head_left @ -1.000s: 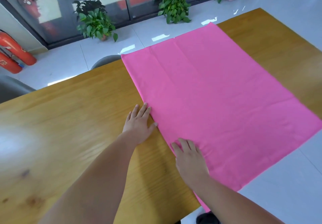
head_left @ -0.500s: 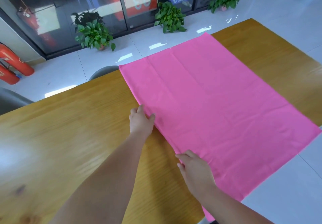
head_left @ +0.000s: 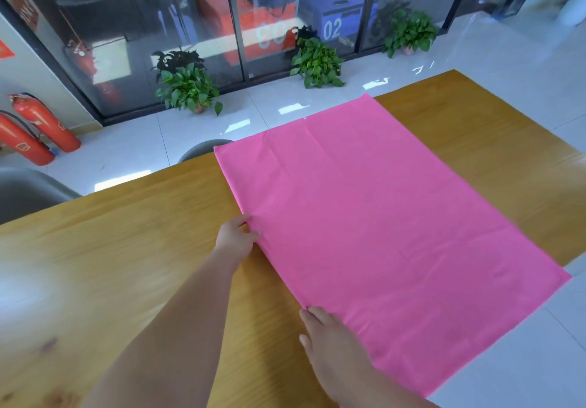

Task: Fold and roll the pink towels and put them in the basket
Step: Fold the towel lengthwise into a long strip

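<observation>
1. One pink towel (head_left: 380, 233) lies spread flat and at an angle on the wooden table (head_left: 111, 249). Its far edge reaches the table's far side, and its near right part hangs past the table edge over the tiled floor (head_left: 523, 360).
2. Our left hand (head_left: 234, 239) is at the towel's left edge, about midway along it. The thumb and curled fingers pinch the cloth there, raising a small fold.
3. Our right hand (head_left: 333, 344) lies nearer to us on the same edge, knuckles up, fingertips meeting the cloth. We cannot tell whether they grip it or only touch it.
4. Both forearms are bare and reach in from the bottom of the view.
5. Beyond the table we see a grey chair back (head_left: 203, 149), potted plants (head_left: 187, 90) along a glass wall (head_left: 190, 11), and two red fire extinguishers (head_left: 44, 125) on the floor at the left.
</observation>
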